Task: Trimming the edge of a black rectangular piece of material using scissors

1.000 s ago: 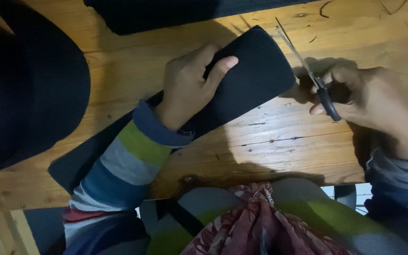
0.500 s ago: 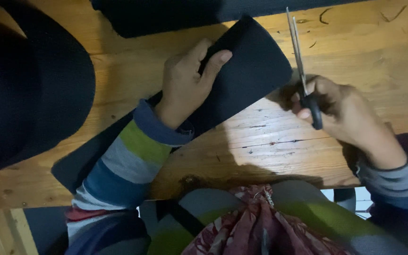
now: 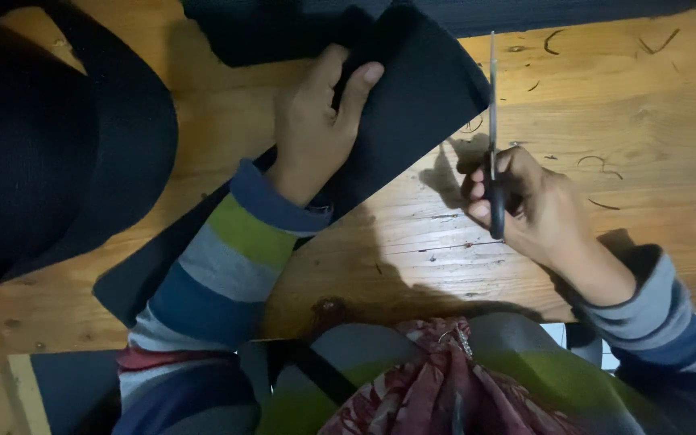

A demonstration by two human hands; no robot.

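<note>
From the head camera, looking straight down: the left hand (image 3: 313,121) lies flat on a long black strip of felt-like fabric (image 3: 412,105) that runs diagonally across the pale wooden plank tabletop (image 3: 622,121). Its palm presses down on the strip, its fingers are spread and its thumb points towards the strip's rounded upper end. It is not clenched around anything; it pins the cloth to the wood. The strip passes under the wrist and the striped sleeve (image 3: 219,258), banded blue, green and grey, and goes on down to the lower left.

The right hand (image 3: 525,201) is closed around the black handles of a pair of metal scissors (image 3: 493,129). The thin blades point straight up and away from the person, and appear shut, though they are too narrow to tell for sure. The blades stand just beside the right edge of the fabric strip, near it; whether they touch it cannot be told.

A large dark rounded roll of black material (image 3: 50,145) fills the left side of the table. More black cloth (image 3: 283,32) lies along the top edge. Thin dark offcut slivers (image 3: 598,161) lie scattered on the wood to the right
</note>
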